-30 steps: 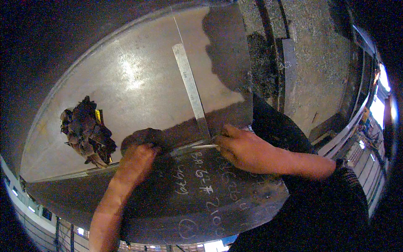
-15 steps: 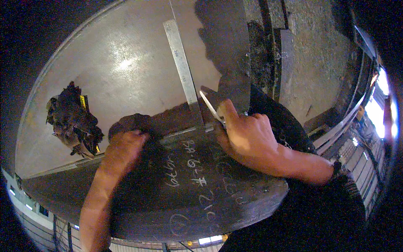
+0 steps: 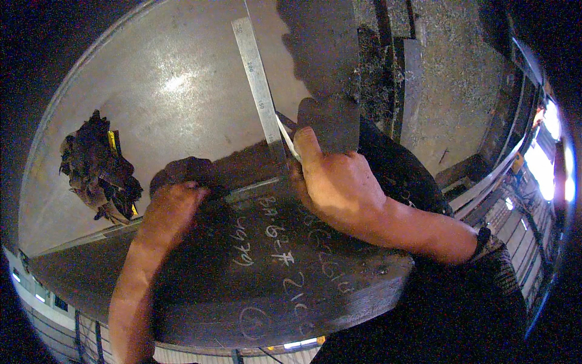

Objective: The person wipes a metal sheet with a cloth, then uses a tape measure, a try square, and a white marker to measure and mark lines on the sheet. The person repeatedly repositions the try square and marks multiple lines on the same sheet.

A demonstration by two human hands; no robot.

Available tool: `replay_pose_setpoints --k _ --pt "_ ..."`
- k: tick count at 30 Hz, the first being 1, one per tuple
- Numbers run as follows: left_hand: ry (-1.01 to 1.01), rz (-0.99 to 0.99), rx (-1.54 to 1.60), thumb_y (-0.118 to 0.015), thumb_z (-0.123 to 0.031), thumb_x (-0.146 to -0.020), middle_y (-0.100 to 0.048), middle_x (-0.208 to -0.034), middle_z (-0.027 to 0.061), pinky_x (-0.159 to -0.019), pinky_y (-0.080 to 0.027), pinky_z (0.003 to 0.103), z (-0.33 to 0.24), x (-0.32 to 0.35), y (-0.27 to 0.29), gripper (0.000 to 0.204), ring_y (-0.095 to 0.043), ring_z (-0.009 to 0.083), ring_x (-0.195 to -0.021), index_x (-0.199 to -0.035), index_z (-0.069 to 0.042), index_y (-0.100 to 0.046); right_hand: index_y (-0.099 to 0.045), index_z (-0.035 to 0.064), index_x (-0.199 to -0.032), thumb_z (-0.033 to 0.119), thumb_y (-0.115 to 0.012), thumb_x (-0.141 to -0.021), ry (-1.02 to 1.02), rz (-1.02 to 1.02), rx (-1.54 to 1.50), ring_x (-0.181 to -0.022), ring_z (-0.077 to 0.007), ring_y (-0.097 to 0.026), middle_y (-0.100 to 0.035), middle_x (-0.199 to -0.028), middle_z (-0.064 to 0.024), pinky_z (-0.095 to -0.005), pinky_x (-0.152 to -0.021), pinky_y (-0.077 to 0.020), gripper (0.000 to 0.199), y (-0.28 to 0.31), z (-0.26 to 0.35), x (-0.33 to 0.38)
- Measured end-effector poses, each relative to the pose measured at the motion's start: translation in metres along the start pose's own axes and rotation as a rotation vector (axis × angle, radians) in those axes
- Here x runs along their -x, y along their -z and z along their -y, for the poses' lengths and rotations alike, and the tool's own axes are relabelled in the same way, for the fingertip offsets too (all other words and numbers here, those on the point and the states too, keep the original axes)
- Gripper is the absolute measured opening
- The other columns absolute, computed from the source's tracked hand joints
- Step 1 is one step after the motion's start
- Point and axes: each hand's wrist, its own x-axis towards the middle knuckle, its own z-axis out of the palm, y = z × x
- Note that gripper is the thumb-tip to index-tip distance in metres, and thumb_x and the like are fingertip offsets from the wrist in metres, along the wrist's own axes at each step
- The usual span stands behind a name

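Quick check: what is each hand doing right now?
Left hand: pressed flat on the steel square, holding nothing.
Right hand: closed on a white marking stick.

A silver-grey steel ruler [image 3: 257,79] lies on a dull grey-brown steel plate [image 3: 163,91] scrawled with white chalk marks [image 3: 276,255], beside dark brown work gloves [image 3: 97,167] showing yellow.

The marker [image 3: 287,134] looks mostly hidden behind the right hand [image 3: 336,182].

long steel ruler [image 3: 259,85] flat on the steel plate [image 3: 151,91], white marking stick [image 3: 288,138] slanted against its lower end
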Motion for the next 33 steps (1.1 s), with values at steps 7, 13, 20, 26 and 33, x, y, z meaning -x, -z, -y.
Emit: replay_pose_setpoints --k 7,13,20,26,33 --pt "0.045 0.09 0.023 -0.053 -0.003 -0.081 -0.065 -0.105 0.0175 -0.084 -0.052 0.042 -0.008 -0.005 0.016 0.029 -0.063 0.0335 -0.096 -0.108 -0.006 -0.064 -0.033 -0.0052 -0.121 0.016 -0.043 -0.091 -0.022 0.01 0.003 -0.063 -0.0445 -0.063 -0.062 -0.067 -0.0259 -0.0555 -0.056 -0.0498 0.038 0.002 0.007 0.001" --pt "-0.025 0.004 0.003 -0.052 -0.003 -0.081 -0.064 -0.105 0.0184 -0.085 -0.051 0.044 0.004 -0.004 0.0 0.032 -0.062 0.0353 -0.095 -0.111 -0.005 -0.062 -0.031 -0.0111 -0.128 0.018 -0.039 -0.093 -0.014 0.026 0.022 -0.064 -0.0433 -0.065 -0.063 -0.068 -0.0263 -0.0545 -0.056 -0.0512 0.046 0.002 0.009 -0.001" --pt "0.003 0.046 0.04 -0.052 -0.003 -0.081 -0.064 -0.105 0.0189 -0.084 -0.051 0.044 0.002 0.003 0.001 0.032 -0.062 0.036 -0.095 -0.112 -0.005 -0.062 -0.037 -0.0175 -0.121 0.012 -0.045 -0.088 0.17 -0.075 0.042 -0.062 -0.041 -0.065 -0.063 -0.067 -0.0253 -0.0511 -0.056 -0.0525 0.045 -0.008 0.005 0.004" --pt "0.003 0.045 0.059 -0.052 -0.004 -0.081 -0.064 -0.104 0.0193 -0.084 -0.051 0.044 -0.003 0.005 0.003 0.033 -0.062 0.0366 -0.095 -0.112 -0.005 -0.062 -0.043 -0.0184 -0.115 0.009 -0.048 -0.085 0.089 0.142 0.051 -0.063 -0.0407 -0.066 -0.063 -0.068 -0.0262 -0.0484 -0.057 -0.0538 0.041 -0.011 0.01 0.01" --pt "-0.001 0.042 0.086 -0.052 -0.004 -0.081 -0.064 -0.104 0.0198 -0.084 -0.05 0.045 0.001 0.004 -0.003 0.033 -0.062 0.0373 -0.095 -0.112 -0.005 -0.062 -0.047 -0.0124 -0.102 0.016 -0.058 -0.084 0.161 0.301 -0.07 -0.08 -0.0486 -0.062 -0.06 -0.076 -0.0324 -0.0526 -0.072 -0.0511 0.035 -0.017 -0.003 0.004"
